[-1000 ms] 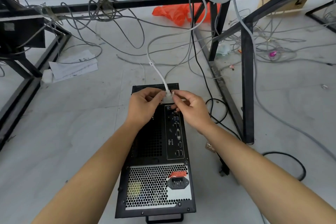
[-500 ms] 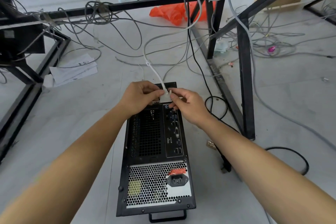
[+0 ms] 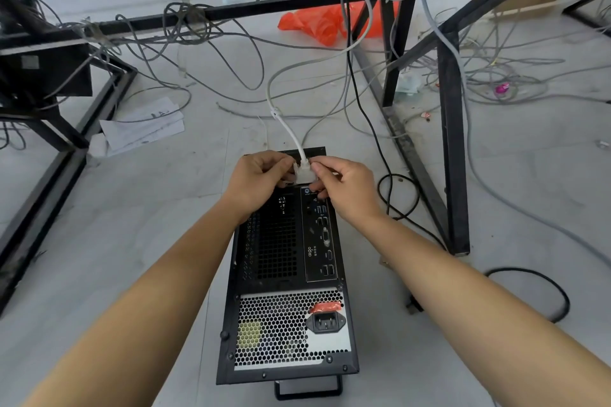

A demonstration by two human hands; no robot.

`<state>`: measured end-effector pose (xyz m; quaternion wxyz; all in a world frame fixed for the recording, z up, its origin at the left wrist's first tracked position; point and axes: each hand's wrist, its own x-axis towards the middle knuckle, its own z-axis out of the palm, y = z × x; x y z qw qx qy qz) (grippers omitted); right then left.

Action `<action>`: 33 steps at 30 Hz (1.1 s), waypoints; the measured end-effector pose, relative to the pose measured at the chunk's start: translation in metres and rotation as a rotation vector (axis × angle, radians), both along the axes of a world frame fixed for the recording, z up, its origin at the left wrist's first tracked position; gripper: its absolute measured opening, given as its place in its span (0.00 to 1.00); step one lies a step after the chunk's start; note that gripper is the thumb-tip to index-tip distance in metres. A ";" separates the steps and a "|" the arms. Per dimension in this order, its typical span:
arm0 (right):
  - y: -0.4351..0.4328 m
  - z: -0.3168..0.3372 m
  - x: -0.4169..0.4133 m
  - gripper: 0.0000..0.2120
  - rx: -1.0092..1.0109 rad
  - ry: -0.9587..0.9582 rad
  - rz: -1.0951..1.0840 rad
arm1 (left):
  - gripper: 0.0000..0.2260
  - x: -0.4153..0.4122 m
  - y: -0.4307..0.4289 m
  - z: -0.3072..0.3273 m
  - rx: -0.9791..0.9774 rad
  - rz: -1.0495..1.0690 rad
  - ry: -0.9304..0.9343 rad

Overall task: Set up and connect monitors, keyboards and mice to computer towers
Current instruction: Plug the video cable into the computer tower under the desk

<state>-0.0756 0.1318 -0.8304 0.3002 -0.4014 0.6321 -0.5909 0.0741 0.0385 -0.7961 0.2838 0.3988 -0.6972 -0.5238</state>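
A black computer tower [image 3: 284, 277] stands on the floor with its rear panel facing up at me. A white cable [image 3: 291, 132] runs from the desk frame down to a white connector [image 3: 305, 175] at the far end of the rear panel. My left hand [image 3: 256, 183] pinches the connector's left side. My right hand [image 3: 345, 190] pinches its right side. The port under the connector is hidden by my fingers. The rear port strip [image 3: 322, 235] and the power socket [image 3: 325, 320] are uncovered.
Black metal desk frames [image 3: 453, 142] stand right, behind and left of the tower. Loose grey and black cables [image 3: 205, 53] cover the floor. An orange plastic bag [image 3: 325, 25], papers [image 3: 142, 129] and a black cable loop [image 3: 535, 294] lie around.
The view has shifted slightly. Both hands stay on the white connector at the same spot on the tower, with only small finger movement.
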 end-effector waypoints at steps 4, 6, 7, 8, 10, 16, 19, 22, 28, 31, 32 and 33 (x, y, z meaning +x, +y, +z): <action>0.000 0.000 0.003 0.08 -0.025 -0.012 -0.031 | 0.04 0.000 -0.001 0.005 0.013 -0.035 -0.017; 0.001 0.000 -0.001 0.08 -0.003 -0.029 0.000 | 0.06 0.001 -0.008 0.010 -0.068 -0.083 -0.126; 0.002 0.000 -0.003 0.09 0.011 -0.038 0.016 | 0.07 0.001 -0.012 0.014 -0.129 -0.117 -0.205; 0.002 0.000 -0.004 0.10 0.022 -0.048 0.032 | 0.08 0.000 -0.018 0.018 -0.194 -0.150 -0.286; 0.002 -0.001 -0.005 0.11 0.031 -0.073 0.058 | 0.07 -0.002 -0.024 0.027 -0.314 -0.215 -0.418; -0.001 -0.001 -0.006 0.09 0.064 -0.088 0.062 | 0.09 -0.010 -0.032 0.051 -0.560 -0.418 -0.715; -0.001 0.000 -0.006 0.10 0.068 -0.094 0.064 | 0.11 -0.012 -0.034 0.052 -0.530 -0.400 -0.735; -0.001 0.000 -0.006 0.09 0.073 -0.100 0.065 | 0.12 -0.019 -0.034 0.052 -0.604 -0.412 -0.777; -0.001 0.000 -0.006 0.06 0.074 -0.078 0.076 | 0.08 -0.023 -0.034 0.060 -0.638 -0.479 -0.773; -0.002 0.000 -0.006 0.08 0.074 -0.075 0.078 | 0.05 -0.015 -0.034 0.055 -0.526 -0.424 -0.680; -0.001 0.000 -0.006 0.08 0.075 -0.069 0.078 | 0.04 -0.011 -0.033 0.050 -0.480 -0.383 -0.632; -0.001 0.000 -0.006 0.09 0.075 -0.062 0.079 | 0.04 -0.007 -0.030 0.044 -0.426 -0.335 -0.567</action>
